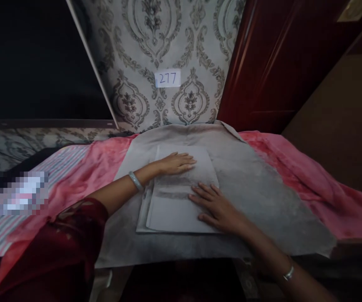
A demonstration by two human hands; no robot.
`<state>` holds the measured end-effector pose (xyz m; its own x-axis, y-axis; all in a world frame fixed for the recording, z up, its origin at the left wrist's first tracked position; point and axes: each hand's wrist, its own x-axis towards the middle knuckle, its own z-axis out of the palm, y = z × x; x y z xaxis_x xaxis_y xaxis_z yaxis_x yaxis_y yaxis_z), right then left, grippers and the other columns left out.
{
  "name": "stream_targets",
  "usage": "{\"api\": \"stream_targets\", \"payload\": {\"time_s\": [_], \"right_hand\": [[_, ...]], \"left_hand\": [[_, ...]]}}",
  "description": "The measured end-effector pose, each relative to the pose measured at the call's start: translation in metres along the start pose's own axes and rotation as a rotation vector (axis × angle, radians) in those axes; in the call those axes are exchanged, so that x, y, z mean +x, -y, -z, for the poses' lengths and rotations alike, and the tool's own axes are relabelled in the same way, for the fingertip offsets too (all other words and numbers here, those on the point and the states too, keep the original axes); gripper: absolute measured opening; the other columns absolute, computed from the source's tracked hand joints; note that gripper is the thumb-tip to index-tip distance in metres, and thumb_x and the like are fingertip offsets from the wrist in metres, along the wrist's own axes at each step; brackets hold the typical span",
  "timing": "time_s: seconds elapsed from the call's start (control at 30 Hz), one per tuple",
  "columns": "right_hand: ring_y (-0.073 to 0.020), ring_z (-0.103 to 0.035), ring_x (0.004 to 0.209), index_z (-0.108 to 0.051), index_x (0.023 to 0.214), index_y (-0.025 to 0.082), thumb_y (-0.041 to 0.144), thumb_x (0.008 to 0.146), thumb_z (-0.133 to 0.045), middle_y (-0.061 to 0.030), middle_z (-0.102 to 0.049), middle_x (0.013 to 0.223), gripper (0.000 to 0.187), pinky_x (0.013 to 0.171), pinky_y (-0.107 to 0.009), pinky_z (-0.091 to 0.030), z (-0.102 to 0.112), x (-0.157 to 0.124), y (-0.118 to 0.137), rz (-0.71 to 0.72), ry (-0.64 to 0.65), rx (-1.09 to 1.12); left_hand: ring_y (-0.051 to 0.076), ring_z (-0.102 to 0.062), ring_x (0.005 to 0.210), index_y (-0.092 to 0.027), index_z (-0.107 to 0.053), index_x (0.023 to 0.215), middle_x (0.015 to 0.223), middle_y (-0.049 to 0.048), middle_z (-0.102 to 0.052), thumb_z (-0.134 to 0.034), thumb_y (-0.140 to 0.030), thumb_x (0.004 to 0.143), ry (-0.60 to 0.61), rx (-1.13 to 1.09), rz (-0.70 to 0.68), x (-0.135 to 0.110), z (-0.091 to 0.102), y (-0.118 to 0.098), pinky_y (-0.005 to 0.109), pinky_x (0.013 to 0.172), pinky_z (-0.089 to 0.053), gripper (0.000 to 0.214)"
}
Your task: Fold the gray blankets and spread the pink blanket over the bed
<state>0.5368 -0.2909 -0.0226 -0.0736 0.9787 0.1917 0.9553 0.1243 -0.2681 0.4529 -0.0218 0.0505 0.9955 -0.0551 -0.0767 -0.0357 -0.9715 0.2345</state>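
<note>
A stack of white paper sheets lies on a large grey sheet in the middle of the table. My left hand rests flat on the upper part of the top sheet, its fingers pointing right. Lower down, my right hand lies palm down with spread fingers on the right side of the same sheet. A dark smudge or shadow crosses the top sheet between the hands. At the left edge of the stack, lower sheets stick out a little. Neither hand grips anything.
Pink cloth shows on both sides under the grey sheet. A striped cloth and a blurred-out item are at left. Behind stand a dark screen, a patterned wall with a "277" label, and a dark red door.
</note>
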Motion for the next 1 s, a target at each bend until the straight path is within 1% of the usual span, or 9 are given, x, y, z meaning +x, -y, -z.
{"api": "stream_targets", "payload": {"time_s": [0.1,0.17,0.27,0.33,0.43,0.57,0.73,0.87,1.0], "right_hand": [[-0.0305,-0.038,0.146,-0.057,0.143,0.025,0.035,0.101,-0.052,-0.0119,-0.054,0.149,0.044,0.12,-0.061,-0.022,0.015,0.022,0.018,0.036,-0.01,-0.016],[-0.0281,-0.04,0.145,-0.056,0.144,0.024,0.034,0.102,-0.049,-0.0117,-0.054,0.149,0.044,0.122,-0.057,-0.021,0.017,0.042,0.036,0.122,-0.008,-0.017],[-0.0263,-0.03,0.151,-0.044,0.153,0.025,0.045,0.102,-0.051,-0.0094,-0.04,0.16,0.055,0.123,-0.053,-0.02,0.003,0.066,0.058,0.253,0.046,0.007],[-0.0267,-0.019,0.154,-0.036,0.157,0.027,0.051,0.101,-0.051,-0.0083,-0.026,0.167,0.063,0.125,-0.054,-0.014,-0.012,0.072,0.064,0.278,0.078,0.008],[-0.0254,-0.01,0.156,-0.029,0.16,0.03,0.052,0.102,-0.048,-0.0059,-0.014,0.169,0.065,0.125,-0.054,-0.007,-0.028,0.069,0.065,0.258,0.104,0.012],[-0.0251,-0.006,0.157,-0.027,0.16,0.033,0.053,0.102,-0.048,-0.0038,-0.011,0.17,0.065,0.126,-0.053,-0.004,-0.031,0.059,0.068,0.227,0.117,0.039],[-0.0272,-0.001,0.157,-0.028,0.16,0.033,0.054,0.098,-0.055,-0.0013,-0.016,0.169,0.07,0.126,-0.056,-0.001,-0.033,0.046,0.081,0.207,0.126,0.065],[-0.027,-0.002,0.157,-0.028,0.16,0.033,0.049,0.096,-0.061,0.0001,-0.021,0.168,0.073,0.126,-0.055,-0.001,-0.037,0.033,0.092,0.189,0.156,0.1],[-0.0246,-0.005,0.157,-0.024,0.161,0.03,0.046,0.097,-0.061,-0.0015,-0.025,0.167,0.076,0.127,-0.053,-0.003,-0.035,0.019,0.103,0.168,0.151,0.157]], "left_hand": [[0.025,-0.023,0.154,-0.029,-0.042,0.153,0.162,0.0052,-0.039,-0.022,-0.056,0.104,-0.022,-0.037,0.036,-0.031,-0.001,0.001,0.057,0.123,-0.012,0.06],[0.026,-0.025,0.154,-0.029,-0.042,0.153,0.162,0.0061,-0.038,-0.023,-0.053,0.104,-0.053,-0.023,0.077,-0.04,-0.005,0.005,0.058,0.123,-0.011,0.058],[0.027,-0.023,0.154,-0.03,-0.039,0.155,0.164,0.007,-0.034,-0.027,-0.05,0.104,-0.077,0.031,0.128,-0.041,-0.018,0.015,0.059,0.122,-0.011,0.055],[0.027,-0.021,0.155,-0.031,-0.036,0.156,0.166,0.007,-0.031,-0.03,-0.048,0.104,-0.11,0.066,0.144,-0.04,-0.03,0.02,0.059,0.123,-0.011,0.055],[0.027,-0.02,0.155,-0.029,-0.034,0.157,0.166,0.0082,-0.029,-0.031,-0.048,0.104,-0.157,0.091,0.144,-0.04,-0.042,0.025,0.058,0.123,-0.01,0.056],[0.028,-0.022,0.154,-0.028,-0.035,0.157,0.167,0.0114,-0.026,-0.034,-0.052,0.103,-0.189,0.092,0.139,-0.041,-0.048,0.029,0.056,0.124,-0.012,0.059],[0.028,-0.024,0.154,-0.027,-0.036,0.157,0.166,0.0126,-0.027,-0.036,-0.052,0.103,-0.236,0.094,0.135,-0.042,-0.049,0.028,0.055,0.124,-0.013,0.059],[0.028,-0.025,0.154,-0.027,-0.037,0.156,0.166,0.0129,-0.028,-0.038,-0.05,0.103,-0.246,0.092,0.139,-0.043,-0.05,0.027,0.056,0.123,-0.015,0.058],[0.028,-0.032,0.151,-0.024,-0.047,0.15,0.161,0.0131,-0.039,-0.043,-0.044,0.102,-0.33,0.08,0.129,-0.042,-0.053,0.03,0.055,0.123,-0.021,0.052]]}}
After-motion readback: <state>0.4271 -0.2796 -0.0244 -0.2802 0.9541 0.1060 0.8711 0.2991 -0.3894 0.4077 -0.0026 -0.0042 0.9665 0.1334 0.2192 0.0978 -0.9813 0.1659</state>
